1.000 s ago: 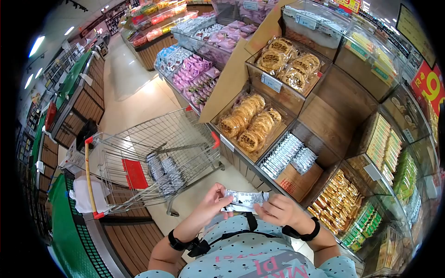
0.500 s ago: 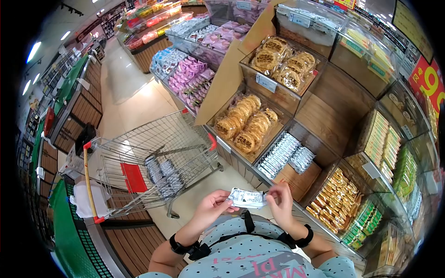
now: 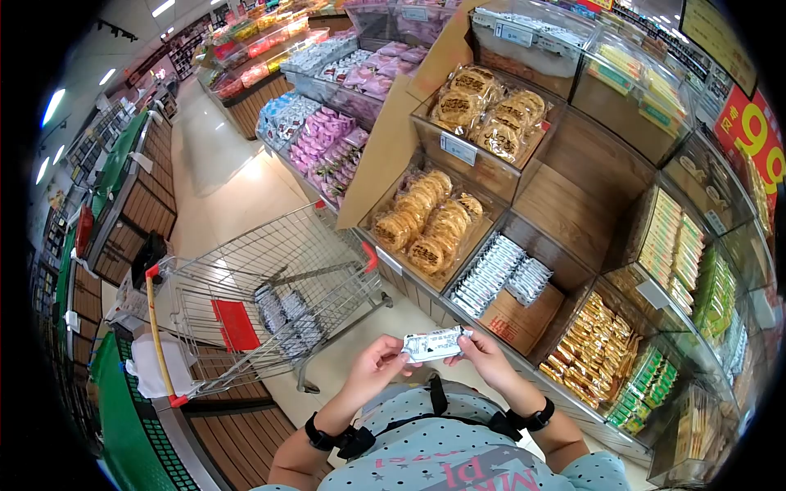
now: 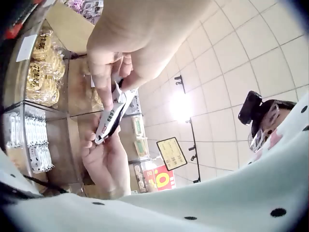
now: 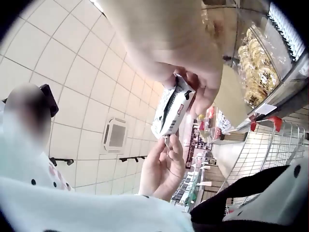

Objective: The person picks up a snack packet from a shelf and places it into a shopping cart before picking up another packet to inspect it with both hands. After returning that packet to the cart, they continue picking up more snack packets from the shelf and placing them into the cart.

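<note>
A small white wrapped snack packet (image 3: 432,344) with black print is held in front of the chest. My left hand (image 3: 377,366) pinches one end of it between thumb and fingers. The opposite end is in the grip of my right hand (image 3: 486,362). Seen from the left wrist, the packet (image 4: 111,121) stretches between the two hands, with black patches along its side. In the right wrist view the packet (image 5: 173,108) shows small red and black marks, and the fingertips of the left hand (image 5: 163,169) are at its lower end.
To the left stands a metal shopping cart (image 3: 246,278) with silvery-white packets (image 3: 286,319) in it. On the right, a tiered display holds bagged round crackers (image 3: 430,217), similar white packets (image 3: 489,274) and gold-wrapped snacks (image 3: 594,352). A green-topped counter (image 3: 123,409) is at the lower left.
The right hand came off the packet's right end with fingers raised, then took hold of that end again. The packet now lies flatter, printed face up. The view has shifted slightly.
</note>
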`<action>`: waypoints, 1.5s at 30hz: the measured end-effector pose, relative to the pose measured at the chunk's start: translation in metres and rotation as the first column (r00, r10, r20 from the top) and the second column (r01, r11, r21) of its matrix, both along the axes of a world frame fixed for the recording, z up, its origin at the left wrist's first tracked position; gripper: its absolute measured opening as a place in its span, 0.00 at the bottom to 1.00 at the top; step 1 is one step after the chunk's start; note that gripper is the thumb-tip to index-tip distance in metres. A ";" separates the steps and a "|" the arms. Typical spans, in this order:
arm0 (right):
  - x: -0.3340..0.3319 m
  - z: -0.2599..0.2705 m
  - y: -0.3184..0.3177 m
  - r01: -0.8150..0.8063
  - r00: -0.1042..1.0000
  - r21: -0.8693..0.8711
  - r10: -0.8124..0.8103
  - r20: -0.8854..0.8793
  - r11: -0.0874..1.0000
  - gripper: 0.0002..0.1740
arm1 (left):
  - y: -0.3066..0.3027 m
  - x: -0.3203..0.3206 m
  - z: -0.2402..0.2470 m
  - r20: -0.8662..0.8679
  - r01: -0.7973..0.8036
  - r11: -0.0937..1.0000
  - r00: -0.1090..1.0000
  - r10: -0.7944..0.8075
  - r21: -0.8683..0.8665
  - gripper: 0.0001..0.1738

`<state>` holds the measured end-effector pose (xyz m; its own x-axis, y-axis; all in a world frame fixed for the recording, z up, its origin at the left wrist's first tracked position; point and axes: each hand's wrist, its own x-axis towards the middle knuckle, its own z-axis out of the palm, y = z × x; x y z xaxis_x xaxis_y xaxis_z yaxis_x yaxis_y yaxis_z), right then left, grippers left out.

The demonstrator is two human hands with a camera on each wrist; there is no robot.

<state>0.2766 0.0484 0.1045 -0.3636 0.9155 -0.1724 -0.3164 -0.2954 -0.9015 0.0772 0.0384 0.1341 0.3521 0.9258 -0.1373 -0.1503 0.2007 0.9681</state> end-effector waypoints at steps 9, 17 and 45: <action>-0.006 0.041 -0.001 0.019 0.836 0.690 -0.389 0.386 0.724 0.04 | 0.012 0.006 0.014 0.152 -0.317 0.940 0.943 0.297 0.127 0.03; -0.013 0.053 0.007 -0.471 0.699 0.872 -0.661 0.273 -0.137 0.12 | 0.027 0.015 0.018 0.795 0.178 0.947 0.596 0.113 -0.269 0.25; 0.004 -0.034 0.034 -0.139 0.883 0.362 -0.050 0.466 0.922 0.08 | 0.064 0.021 -0.066 -0.257 0.464 0.874 0.835 -0.486 -0.145 0.10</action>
